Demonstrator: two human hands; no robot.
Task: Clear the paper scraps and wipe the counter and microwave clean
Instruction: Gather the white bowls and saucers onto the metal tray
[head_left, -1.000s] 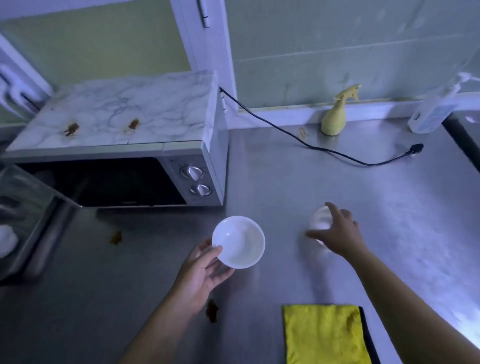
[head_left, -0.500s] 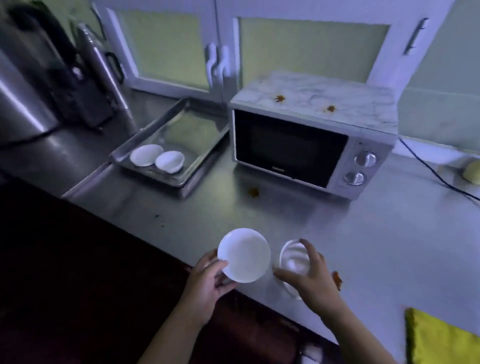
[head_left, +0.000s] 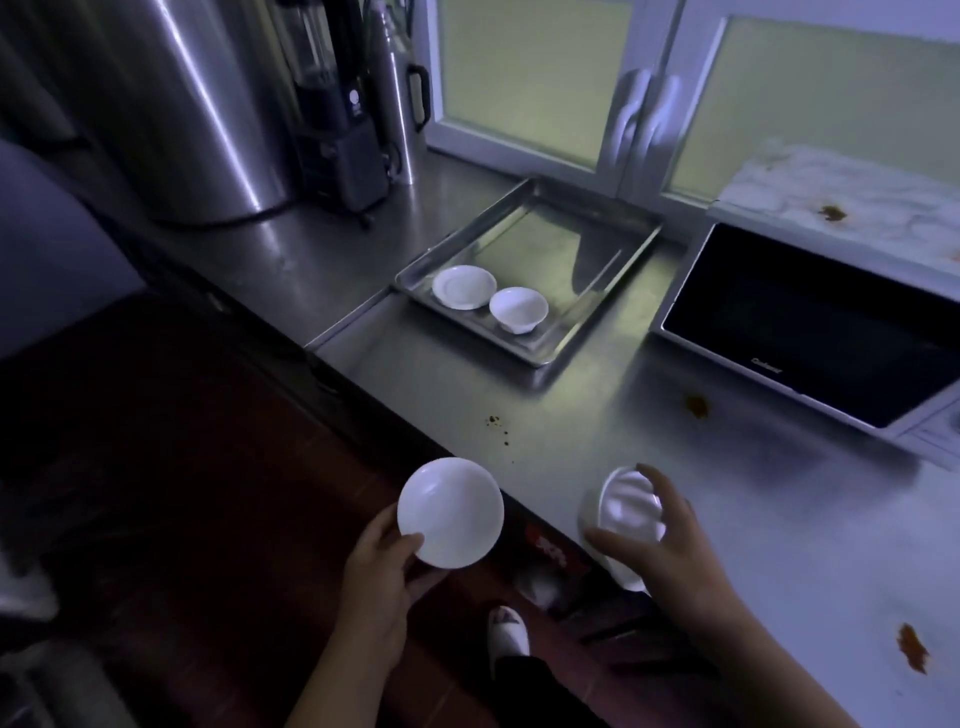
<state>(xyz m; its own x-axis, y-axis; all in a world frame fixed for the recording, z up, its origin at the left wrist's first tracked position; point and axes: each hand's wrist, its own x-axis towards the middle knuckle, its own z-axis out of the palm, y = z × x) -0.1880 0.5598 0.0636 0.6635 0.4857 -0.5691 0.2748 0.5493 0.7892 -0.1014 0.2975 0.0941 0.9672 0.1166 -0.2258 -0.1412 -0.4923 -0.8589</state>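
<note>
My left hand (head_left: 382, 569) grips a small white dish (head_left: 451, 512) by its near rim, held over the floor just left of the steel counter (head_left: 597, 431). My right hand (head_left: 670, 545) holds a second white bowl (head_left: 626, 506) tilted on its side, at the counter's front edge. Brown stains mark the counter (head_left: 697, 406) and at the right (head_left: 911, 647). The microwave (head_left: 810, 332) stands at the right, with a brown spot (head_left: 832, 213) on its marbled top.
A steel tray (head_left: 597, 244) behind holds a white saucer (head_left: 464, 287) and a white bowl (head_left: 518, 309). A large steel urn (head_left: 197, 109), a dark appliance (head_left: 337, 130) and a steel jug (head_left: 400, 93) stand at the back left. My slipper (head_left: 508, 631) shows on the floor.
My view has swung left and the tray now lies ahead. Both hands carried their dishes left along the counter's front edge; the yellow cloth has left the view.
</note>
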